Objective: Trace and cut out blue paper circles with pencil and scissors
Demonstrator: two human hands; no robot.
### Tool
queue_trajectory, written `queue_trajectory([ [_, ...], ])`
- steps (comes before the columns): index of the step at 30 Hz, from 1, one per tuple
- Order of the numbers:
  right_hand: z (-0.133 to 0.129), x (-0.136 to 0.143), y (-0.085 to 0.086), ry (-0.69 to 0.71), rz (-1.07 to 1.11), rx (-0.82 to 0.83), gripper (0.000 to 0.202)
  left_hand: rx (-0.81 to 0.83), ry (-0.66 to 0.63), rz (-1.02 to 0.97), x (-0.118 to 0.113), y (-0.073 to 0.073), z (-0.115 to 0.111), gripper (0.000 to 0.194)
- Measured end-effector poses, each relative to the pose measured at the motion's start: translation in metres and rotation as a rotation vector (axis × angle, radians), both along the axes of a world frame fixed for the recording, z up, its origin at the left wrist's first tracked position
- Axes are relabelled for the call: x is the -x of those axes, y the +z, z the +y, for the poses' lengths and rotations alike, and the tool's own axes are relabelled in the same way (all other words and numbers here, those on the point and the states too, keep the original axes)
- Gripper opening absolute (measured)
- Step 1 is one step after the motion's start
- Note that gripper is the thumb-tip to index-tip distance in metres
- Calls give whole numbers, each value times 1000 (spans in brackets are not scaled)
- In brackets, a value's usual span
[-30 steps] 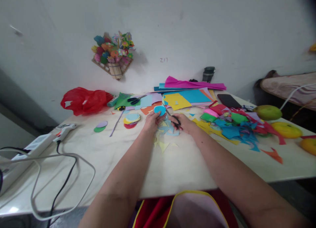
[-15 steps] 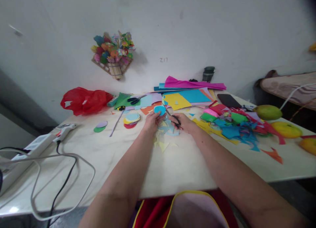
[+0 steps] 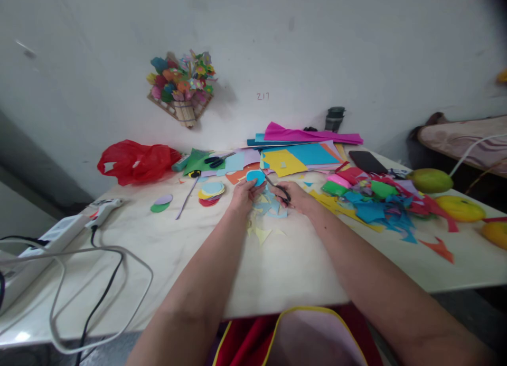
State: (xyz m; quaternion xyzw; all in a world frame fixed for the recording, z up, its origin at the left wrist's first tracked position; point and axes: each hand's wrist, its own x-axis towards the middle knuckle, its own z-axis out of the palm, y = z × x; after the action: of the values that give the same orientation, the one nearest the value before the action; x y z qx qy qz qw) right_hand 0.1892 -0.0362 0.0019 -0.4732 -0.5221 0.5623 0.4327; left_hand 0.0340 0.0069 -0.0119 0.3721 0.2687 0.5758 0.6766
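My left hand (image 3: 243, 193) pinches a round blue piece of paper (image 3: 255, 178) near the middle of the table. Just to its right, my right hand (image 3: 292, 195) is closed on black-handled scissors (image 3: 282, 192), whose blades point up and left toward the blue paper. Pale blue and pale yellow scraps (image 3: 273, 205) lie beneath and in front of both hands. Left of my left hand sits a stack of paper circles (image 3: 212, 190) in light blue, yellow and red. Farther left, a purple circle (image 3: 163, 199) overlaps a green one (image 3: 159, 207).
Coloured sheets (image 3: 317, 153) and a second pair of scissors (image 3: 216, 161) lie behind. A red plastic bag (image 3: 137, 162) and a power strip (image 3: 51, 239) with cables are at left. Blue scraps (image 3: 372, 210), a phone (image 3: 367, 161) and mangoes (image 3: 459, 207) are at right.
The round blue paper has turned or shifted slightly in my left hand. My right hand's fingers and the scissors' handles have moved a little closer together.
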Motion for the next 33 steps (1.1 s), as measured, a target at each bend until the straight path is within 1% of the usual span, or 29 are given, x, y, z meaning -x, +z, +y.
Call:
queue_trajectory([
  [10,-4,3,5,-12,-1,8,30,19,21,9,0,1,0,13],
  [23,-5,3,5,-33,-30,1,27,29,32,4,0,-1,4,10],
  [30,-5,2,4,-31,-68,-30,26,51,34,27,-2,2,-1,4],
  [33,-4,1,3,-29,-63,-38,26,53,39,23,-2,3,-2,5],
])
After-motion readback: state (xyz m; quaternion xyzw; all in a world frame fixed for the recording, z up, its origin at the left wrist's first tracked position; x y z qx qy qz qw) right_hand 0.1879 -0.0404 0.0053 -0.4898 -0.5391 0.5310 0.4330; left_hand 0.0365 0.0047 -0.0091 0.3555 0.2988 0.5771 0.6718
